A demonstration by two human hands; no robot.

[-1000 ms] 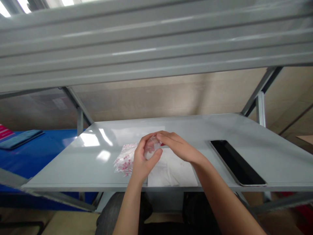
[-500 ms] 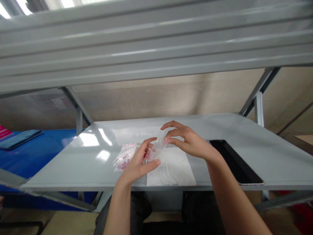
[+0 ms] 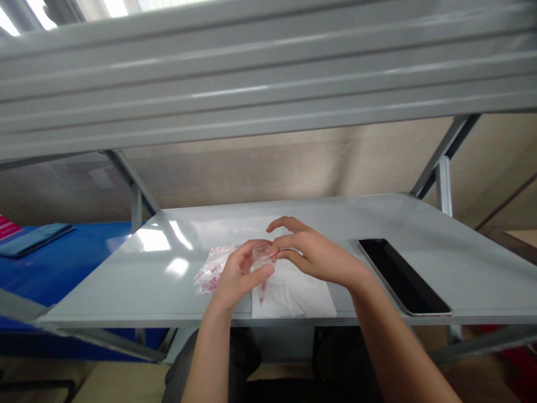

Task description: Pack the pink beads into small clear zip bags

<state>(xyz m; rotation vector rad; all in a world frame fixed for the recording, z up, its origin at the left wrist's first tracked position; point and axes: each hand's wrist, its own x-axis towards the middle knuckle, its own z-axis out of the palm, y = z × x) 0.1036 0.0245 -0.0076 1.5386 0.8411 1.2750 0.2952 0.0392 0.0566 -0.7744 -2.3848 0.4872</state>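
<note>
A small clear plastic bag (image 3: 260,256) is between my two hands, above a white sheet (image 3: 312,296). My left hand (image 3: 241,274) curves round the bag's left side, fingers behind it and thumb in front. My right hand (image 3: 308,249) pinches near the bag's upper right edge with thumb and forefinger, its other fingers raised. A thin reddish line shows at this pinch; I cannot make out what it is. Small pinkish-red pieces (image 3: 263,288) show low in the bag. Left of my left hand lies a pile of clear bags (image 3: 208,271) with pink-red bits inside.
A black tablet (image 3: 403,277) lies on the grey table (image 3: 126,285) to the right. A ridged grey shelf (image 3: 268,78) spans overhead, with slanted metal posts (image 3: 442,184) at the sides. On the far left, a folded blue cloth (image 3: 36,239) lies on a blue surface (image 3: 100,263).
My right hand has moved left and slightly down, closer to my left hand. The bag has swung from slanting up to the right to hanging more upright, with its reddish contents now showing lower.
</note>
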